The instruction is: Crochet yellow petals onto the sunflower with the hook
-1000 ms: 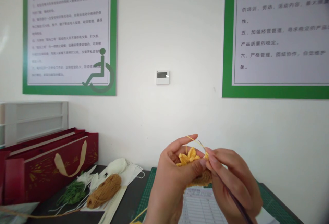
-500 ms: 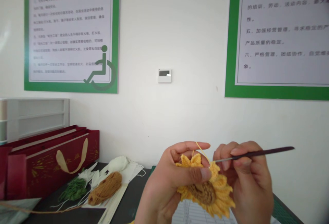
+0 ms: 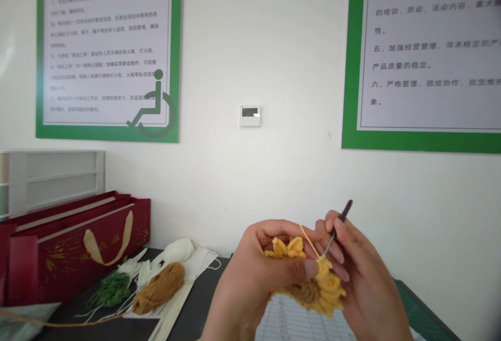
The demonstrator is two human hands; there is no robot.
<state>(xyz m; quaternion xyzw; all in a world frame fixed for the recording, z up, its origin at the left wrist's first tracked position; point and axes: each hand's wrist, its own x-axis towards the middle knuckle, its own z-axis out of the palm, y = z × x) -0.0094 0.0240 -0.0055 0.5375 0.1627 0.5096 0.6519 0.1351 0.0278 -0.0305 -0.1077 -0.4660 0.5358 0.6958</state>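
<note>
My left hand (image 3: 258,273) pinches a crocheted sunflower (image 3: 329,294) between thumb and fingers. Its petals are yellow and its round centre is brown, partly covered by my thumb. A strand of yellow yarn (image 3: 308,239) runs from my raised left index finger down to the petal edge. In my right hand (image 3: 364,278) is a crochet hook (image 3: 343,213) with a dark handle and a thin metal shaft, held steeply upright. The hook's tip meets the top of a petal near my left thumb. My right fingertips are close beside the flower.
On the dark table (image 3: 195,299) at left lie a brown yarn skein (image 3: 158,288), green yarn (image 3: 109,290) and white yarn (image 3: 178,250). Dark red gift bags (image 3: 90,247) stand behind them. Printed paper (image 3: 289,320) lies beneath my hands, with a green mat (image 3: 422,315) at right.
The crochet hook has swung from nearly level, pointing right, to steeply upright. My right hand has turned and moved left, nearer my left hand. The sunflower has shifted slightly left.
</note>
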